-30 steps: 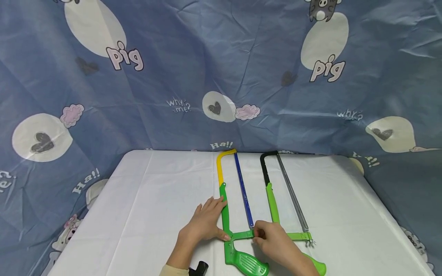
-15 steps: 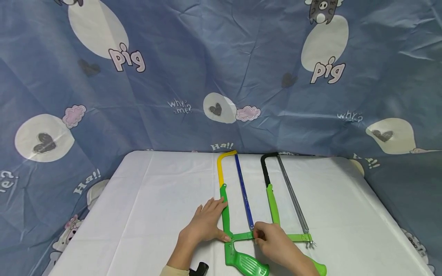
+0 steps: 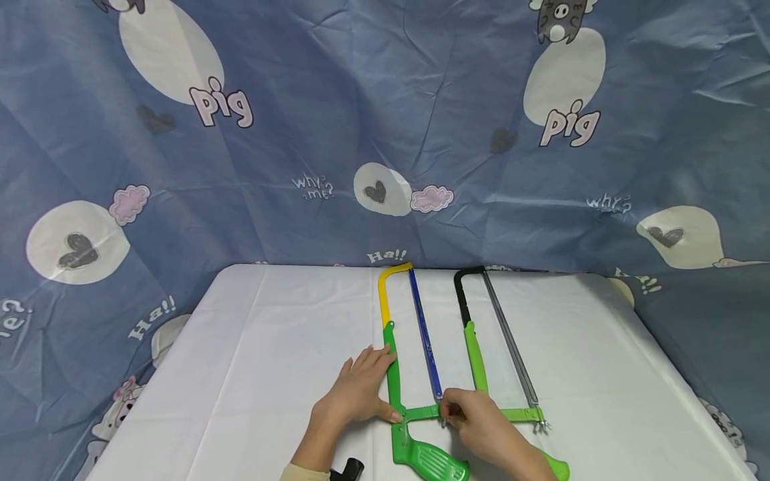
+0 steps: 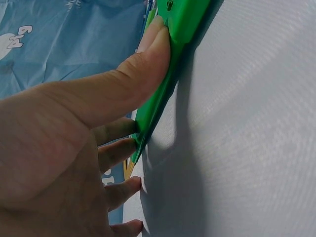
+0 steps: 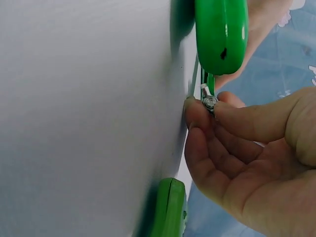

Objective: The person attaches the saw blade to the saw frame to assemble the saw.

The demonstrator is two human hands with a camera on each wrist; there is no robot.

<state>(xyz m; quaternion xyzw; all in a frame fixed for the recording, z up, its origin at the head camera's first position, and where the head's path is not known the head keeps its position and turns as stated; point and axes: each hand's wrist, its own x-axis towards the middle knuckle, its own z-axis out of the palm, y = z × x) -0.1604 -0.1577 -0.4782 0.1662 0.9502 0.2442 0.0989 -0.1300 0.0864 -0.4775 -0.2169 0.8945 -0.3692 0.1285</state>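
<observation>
- Nearest me, at the bottom edge, a small black object [image 3: 347,469] shows beside the tan sleeve [image 3: 303,473]; I can't tell what it is.
- A green-and-yellow-framed hacksaw [image 3: 393,377] lies on the surface, its ribbed green handle [image 3: 434,461] toward the near side.
- The person's right hand [image 3: 481,421] has its fingers curled in, pinching a small silver wing nut [image 5: 210,102] at the end of that saw's short green crossbar [image 3: 423,411].
- The left hand [image 3: 355,391] is spread, fingers fairly straight, thumb and some fingertips resting on the same saw's frame.
- Beyond the hands, the saw's slim blue blade [image 3: 426,334] stretches away to the yellow far end of the frame.
- Just to the right lies a lime-green-and-black-framed hacksaw [image 3: 475,357] with a straight grey blade [image 3: 510,331], partly hidden by the right hand and forearm.
- Under both saws spreads the white, cloth-covered surface [image 3: 289,334], faintly creased.
- Farthest off hangs a wrinkled blue cloth [image 3: 301,100] printed with pigs, hearts, pale ovals, pink clouds and words such as "pig" and "Ha!!".
</observation>
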